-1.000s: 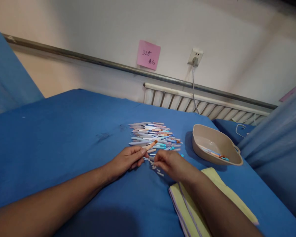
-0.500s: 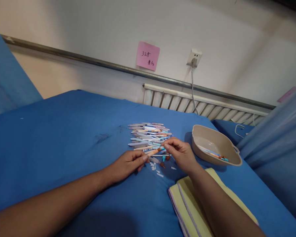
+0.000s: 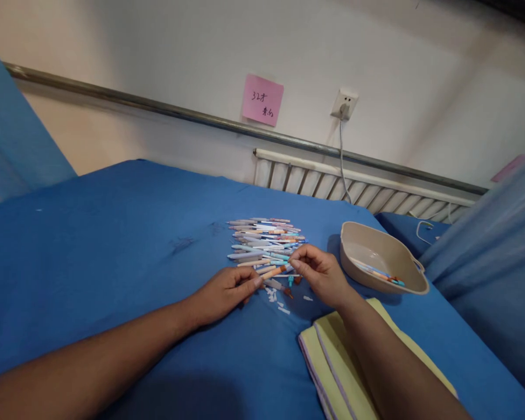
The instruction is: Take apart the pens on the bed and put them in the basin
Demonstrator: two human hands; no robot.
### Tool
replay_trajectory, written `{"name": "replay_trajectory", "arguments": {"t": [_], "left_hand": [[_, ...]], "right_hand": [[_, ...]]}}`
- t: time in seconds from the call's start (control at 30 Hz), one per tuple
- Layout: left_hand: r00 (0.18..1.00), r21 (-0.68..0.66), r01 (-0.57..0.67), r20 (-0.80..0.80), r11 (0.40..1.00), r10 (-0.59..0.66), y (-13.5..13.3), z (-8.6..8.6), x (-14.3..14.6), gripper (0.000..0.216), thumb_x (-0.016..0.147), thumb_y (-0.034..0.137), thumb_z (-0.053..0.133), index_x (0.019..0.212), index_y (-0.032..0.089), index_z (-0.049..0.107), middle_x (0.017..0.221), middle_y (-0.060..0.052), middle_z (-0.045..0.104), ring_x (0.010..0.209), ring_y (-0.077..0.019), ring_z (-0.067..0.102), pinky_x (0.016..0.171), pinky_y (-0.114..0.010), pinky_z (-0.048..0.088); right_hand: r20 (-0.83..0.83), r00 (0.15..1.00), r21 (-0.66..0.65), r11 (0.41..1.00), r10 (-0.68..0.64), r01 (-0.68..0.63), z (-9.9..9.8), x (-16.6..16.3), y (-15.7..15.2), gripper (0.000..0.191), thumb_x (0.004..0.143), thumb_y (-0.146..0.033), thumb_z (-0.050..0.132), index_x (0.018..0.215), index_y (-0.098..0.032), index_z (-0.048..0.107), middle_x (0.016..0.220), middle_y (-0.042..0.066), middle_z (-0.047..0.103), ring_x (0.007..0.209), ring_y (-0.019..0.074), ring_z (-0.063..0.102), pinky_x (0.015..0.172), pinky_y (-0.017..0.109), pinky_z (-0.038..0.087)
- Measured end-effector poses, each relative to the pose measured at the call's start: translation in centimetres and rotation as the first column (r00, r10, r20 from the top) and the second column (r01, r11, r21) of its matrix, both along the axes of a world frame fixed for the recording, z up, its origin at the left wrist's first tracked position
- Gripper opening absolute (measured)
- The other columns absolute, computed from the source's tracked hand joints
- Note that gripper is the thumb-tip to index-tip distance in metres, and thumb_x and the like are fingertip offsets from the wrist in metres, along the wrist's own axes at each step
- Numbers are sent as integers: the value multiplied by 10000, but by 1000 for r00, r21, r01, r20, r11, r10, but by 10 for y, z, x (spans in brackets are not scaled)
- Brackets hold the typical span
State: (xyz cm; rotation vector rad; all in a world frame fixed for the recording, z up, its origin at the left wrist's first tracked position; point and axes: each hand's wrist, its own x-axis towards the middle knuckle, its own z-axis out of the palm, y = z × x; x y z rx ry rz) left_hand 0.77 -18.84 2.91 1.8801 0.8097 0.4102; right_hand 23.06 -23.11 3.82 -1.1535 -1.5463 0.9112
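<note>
A peach-coloured pen (image 3: 272, 272) with a brown section spans the space between my hands. My left hand (image 3: 227, 290) is closed on its left part, thumb on top. Thumb and fingers of my right hand (image 3: 318, 274) pinch at the pen's right end; what exactly lies between these fingertips is hidden. Just behind, a heap of pens (image 3: 262, 239) in white, grey, light blue and peach lies roughly in rows. Small white pieces (image 3: 273, 296) are scattered in front of the pens, near a teal piece (image 3: 291, 280).
A beige basin (image 3: 352, 236) with a few pens in it stands to the right. The folded yellow towel (image 3: 328, 356) lies under my right forearm. Blue cloth (image 3: 114, 233) covers the surface, and a radiator (image 3: 306, 178) is behind it. A blue curtain (image 3: 499, 256) hangs at the right.
My right hand has shifted very slightly right along the pen's end, and more of a pale tip shows beyond the brown section. My left hand stays in place.
</note>
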Motion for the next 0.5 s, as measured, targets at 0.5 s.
{"name": "replay_trajectory", "arguments": {"t": [0.5], "left_hand": [[999,-8,12,48,1000,-11,-1,-2,-1,410,870,510,412,700,161,544,579,30,509,546,-106,447,529,-217,317]], "right_hand": [[-182,983,-50,999,-32,23,1,-11,0,189,722,-361,677,737,-199,582,566,-37,556,495,101,492,502,231,406]]}}
